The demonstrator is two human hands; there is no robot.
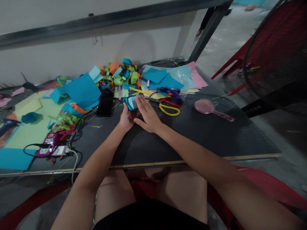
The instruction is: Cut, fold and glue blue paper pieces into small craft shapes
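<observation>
Over the middle of the dark table, my left hand (126, 118) is closed around a folded blue paper piece (130, 103) with lighter blue bands. My right hand (149, 115) lies against the right side of this piece, fingers stretched out flat and thumb apart. Part of the paper is hidden behind the hands. Just left of them lies a black phone (105, 104). To the right are scissors with yellow handles (169, 110) and another pair with red handles (171, 102).
Behind the hands, a heap of small folded paper pieces (120, 73) stands near the wall. Blue sheets (82, 91) lie at left, above a purple power strip (49, 144) with cables. A pink hairbrush (212, 108) rests at right. A large fan (278, 60) stands beyond the table's right end.
</observation>
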